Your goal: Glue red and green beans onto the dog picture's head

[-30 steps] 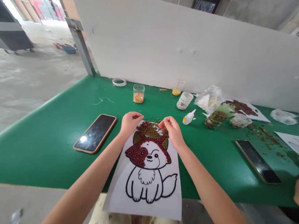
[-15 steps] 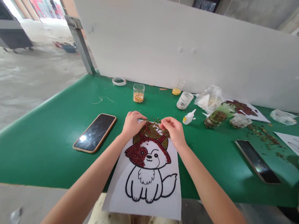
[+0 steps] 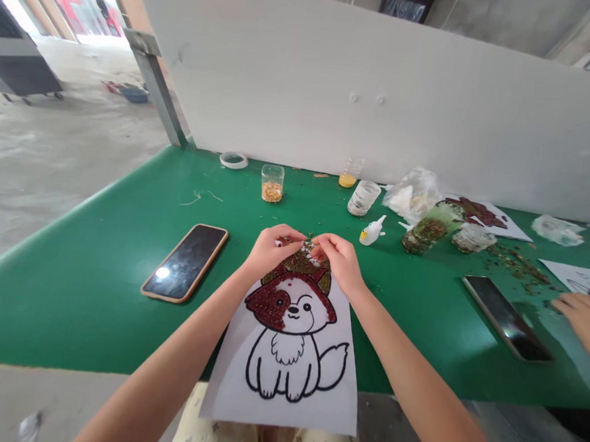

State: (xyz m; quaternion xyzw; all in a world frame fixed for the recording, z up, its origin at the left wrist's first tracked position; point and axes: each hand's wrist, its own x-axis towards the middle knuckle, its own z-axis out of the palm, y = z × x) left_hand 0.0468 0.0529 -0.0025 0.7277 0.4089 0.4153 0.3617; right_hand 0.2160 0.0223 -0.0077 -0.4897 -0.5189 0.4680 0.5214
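Observation:
A white sheet with a fox-like animal outline (image 3: pixel 287 354) lies at the table's front edge, its lower end over my lap. Dark red beads or seeds (image 3: pixel 270 303) cover part of the face, and green ones (image 3: pixel 297 264) lie above the head with some red. My left hand (image 3: pixel 276 250) is over the sheet's top left, thumb and index finger pinched close together. Beside it my right hand (image 3: pixel 339 258) is at the top right, fingers curled together. The fingertips of both hands nearly meet; anything between them is too small to make out.
A phone (image 3: pixel 185 262) lies left, another (image 3: pixel 506 318) right. Behind stand a cup of yellow-orange grains (image 3: pixel 272 187), a glue bottle (image 3: pixel 372 231) and a tipped jar of green grains (image 3: pixel 432 227). Another person's hand (image 3: pixel 586 322) rests near a sheet at far right.
My left hand has moved right, closer to my right hand, which has shifted only slightly. Another person's hand has come further into view at the right edge.

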